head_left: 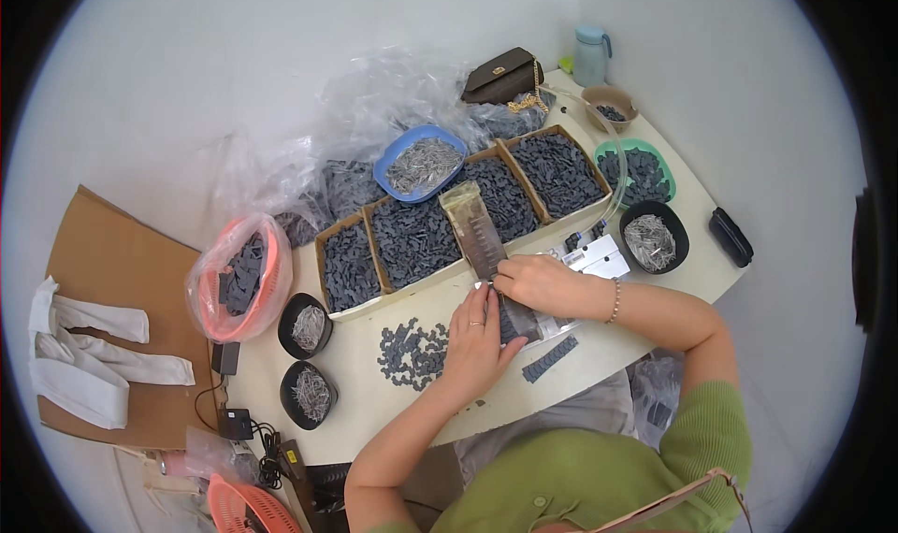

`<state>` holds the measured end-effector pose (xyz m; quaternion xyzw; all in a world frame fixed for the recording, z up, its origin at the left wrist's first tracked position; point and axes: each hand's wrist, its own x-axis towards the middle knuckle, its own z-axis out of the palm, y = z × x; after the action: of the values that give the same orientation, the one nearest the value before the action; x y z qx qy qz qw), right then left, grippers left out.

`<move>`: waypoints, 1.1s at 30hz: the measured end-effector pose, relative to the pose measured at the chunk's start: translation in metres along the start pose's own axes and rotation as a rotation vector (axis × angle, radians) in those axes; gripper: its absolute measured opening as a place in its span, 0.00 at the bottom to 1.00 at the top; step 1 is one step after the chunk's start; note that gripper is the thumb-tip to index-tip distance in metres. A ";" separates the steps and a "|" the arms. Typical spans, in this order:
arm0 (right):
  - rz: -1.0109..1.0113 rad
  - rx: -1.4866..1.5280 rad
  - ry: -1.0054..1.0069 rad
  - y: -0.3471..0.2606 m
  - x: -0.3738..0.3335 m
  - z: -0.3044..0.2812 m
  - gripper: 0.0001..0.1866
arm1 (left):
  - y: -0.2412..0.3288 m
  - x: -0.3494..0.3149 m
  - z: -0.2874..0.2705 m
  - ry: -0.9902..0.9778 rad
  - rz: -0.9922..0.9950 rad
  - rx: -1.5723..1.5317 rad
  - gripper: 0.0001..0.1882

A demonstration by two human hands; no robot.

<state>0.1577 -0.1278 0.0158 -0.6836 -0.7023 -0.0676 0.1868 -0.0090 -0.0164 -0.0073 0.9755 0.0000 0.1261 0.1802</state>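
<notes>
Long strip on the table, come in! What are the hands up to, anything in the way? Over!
Left hand and right hand on long strip. Strip's far end overlapping divided box in view. Loose dark pieces beside left hand.

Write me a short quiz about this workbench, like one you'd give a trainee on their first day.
1. Multiple choice: what does the blue basin hold? (a) dark grey pieces, (b) thin silvery pieces, (c) nothing.
2. Count: how many black bowls stand on the table?
3. True or false: the person's right hand is inside the green bowl.

Key:
1. b.
2. Three: two toward the left end and one toward the right, all holding thin silvery pieces.
3. False. It is at the long translucent holder, close to the left hand.
</notes>
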 end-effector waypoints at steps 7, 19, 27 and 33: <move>0.080 0.208 0.100 0.004 -0.014 0.013 0.10 | 0.005 0.004 0.004 0.003 -0.001 0.038 0.40; -0.005 -0.137 0.153 0.002 -0.037 0.000 0.14 | 0.005 -0.002 -0.003 0.061 0.072 0.122 0.32; 0.008 -0.150 0.082 -0.021 -0.048 -0.002 0.15 | -0.009 0.001 -0.015 0.020 0.071 0.093 0.28; 0.071 -0.098 0.107 -0.015 -0.043 -0.004 0.18 | -0.021 0.004 -0.020 -0.020 0.105 0.053 0.25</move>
<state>0.1435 -0.1706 0.0064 -0.7116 -0.6626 -0.1317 0.1928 -0.0086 0.0103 0.0047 0.9798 -0.0497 0.1255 0.1476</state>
